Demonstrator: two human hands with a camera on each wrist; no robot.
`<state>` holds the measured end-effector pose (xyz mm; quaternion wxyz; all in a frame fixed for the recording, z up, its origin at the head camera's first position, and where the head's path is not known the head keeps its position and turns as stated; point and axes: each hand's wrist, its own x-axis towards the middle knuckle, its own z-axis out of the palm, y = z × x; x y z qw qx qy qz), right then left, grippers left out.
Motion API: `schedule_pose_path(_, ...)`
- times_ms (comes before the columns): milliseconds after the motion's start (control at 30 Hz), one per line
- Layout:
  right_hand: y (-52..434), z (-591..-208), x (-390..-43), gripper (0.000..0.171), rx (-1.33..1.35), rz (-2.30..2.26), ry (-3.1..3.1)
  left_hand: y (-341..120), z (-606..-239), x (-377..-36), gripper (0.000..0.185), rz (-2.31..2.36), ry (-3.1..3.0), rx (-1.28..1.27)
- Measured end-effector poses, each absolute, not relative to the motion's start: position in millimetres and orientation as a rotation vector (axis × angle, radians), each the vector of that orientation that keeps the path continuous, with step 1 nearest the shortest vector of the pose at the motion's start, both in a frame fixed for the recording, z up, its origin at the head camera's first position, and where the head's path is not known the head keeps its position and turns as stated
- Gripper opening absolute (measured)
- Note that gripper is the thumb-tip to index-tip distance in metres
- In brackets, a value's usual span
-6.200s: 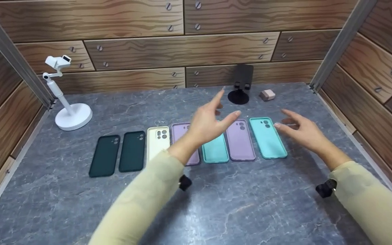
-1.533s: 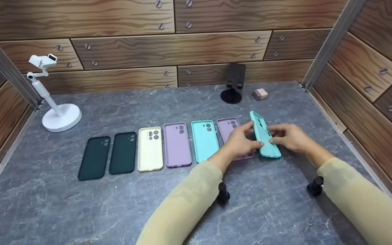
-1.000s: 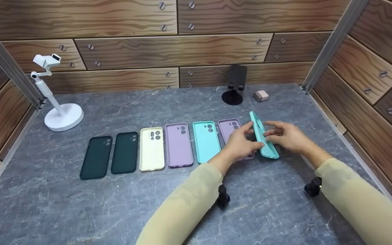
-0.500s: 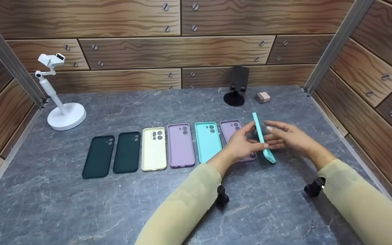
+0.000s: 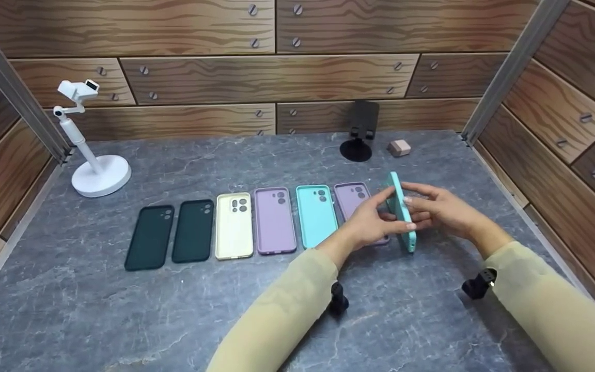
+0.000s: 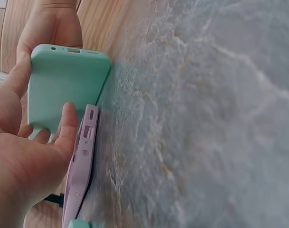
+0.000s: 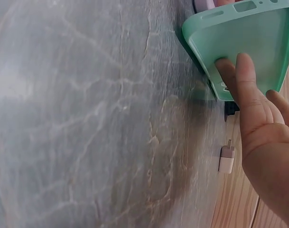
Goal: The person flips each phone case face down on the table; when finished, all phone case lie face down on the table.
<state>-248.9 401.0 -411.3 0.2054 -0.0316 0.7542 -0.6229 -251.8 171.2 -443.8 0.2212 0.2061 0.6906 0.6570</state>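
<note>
A teal phone case [image 5: 402, 214] stands on its long edge at the right end of a row of cases on the grey stone table [image 5: 297, 310]. My left hand [image 5: 374, 221] pinches it, with the thumb on its back [image 6: 63, 90] and fingers over the top edge. My right hand [image 5: 439, 209] lies with straight fingers against its hollow inner side [image 7: 244, 42]. The purple case [image 5: 350, 195] beside it is half hidden under my left hand; its edge [image 6: 80, 166] shows in the left wrist view.
The row runs left: a teal case [image 5: 316, 215], a purple case [image 5: 275, 220], a cream case [image 5: 234, 226], two dark green cases [image 5: 192, 231] [image 5: 146, 237]. A white stand [image 5: 100, 175], a black stand [image 5: 359, 139] and a small pink block [image 5: 398, 148] stand at the back. Wood walls enclose the table.
Both hands lifted the rightmost teal case off the table and tipped it up onto its long edge. My right hand's fingers went from curled round it to straight.
</note>
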Motion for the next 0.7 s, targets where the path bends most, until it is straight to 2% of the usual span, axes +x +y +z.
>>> schedule_pose_path(700,396.8,-409.5,-251.2,0.081,-0.061,-1.692,2.094,168.2,-448.6,-252.2,0.103,1.737,1.999,0.652)
